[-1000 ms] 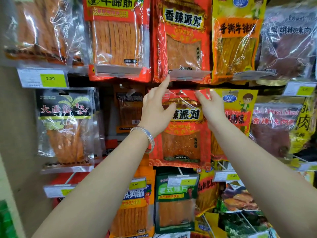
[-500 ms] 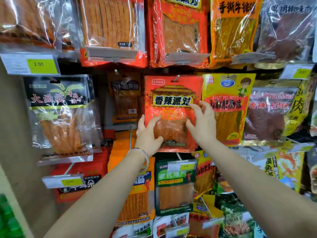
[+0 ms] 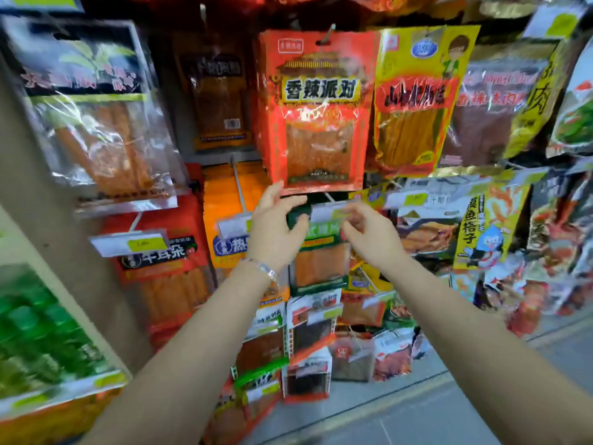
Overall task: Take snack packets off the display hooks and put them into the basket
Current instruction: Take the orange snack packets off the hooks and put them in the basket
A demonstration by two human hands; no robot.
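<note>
Head camera view, looking forward and slightly down at a crowded shop display of hanging snack packets; much of the frame is blurred. At upper centre hangs a glossy red plastic snack packet (image 3: 316, 107) with a yellow name band and a clear window showing reddish strips. It hangs from a thin metal display hook (image 3: 327, 33) through the hole at its top edge. Just right of it, touching along the side, hangs a yellow packet with a cartoon figure (image 3: 417, 94).

Below the red packet, at centre frame, both bare forearms reach up from the lower corners. The left hand (image 3: 276, 226), with a silver bracelet (image 3: 264, 268) at the wrist, has its fingers loosely spread and curled, fingertips close under the red packet's bottom edge; it holds nothing. The right hand (image 3: 369, 232) is also loosely curled and appears empty, its fingers in front of a white and yellow price tag (image 3: 330, 211) on the hook of a dark green packet with orange contents (image 3: 319, 252). Whether those fingers touch the tag cannot be told through the blur.

No basket is in view.

Judging from this, the hands seem to be moving toward the green packet. To take it cleanly, one hand should steady its body while the other draws its top hole straight along the hook past the tag, without tugging downward, which could tear the hole.
</note>
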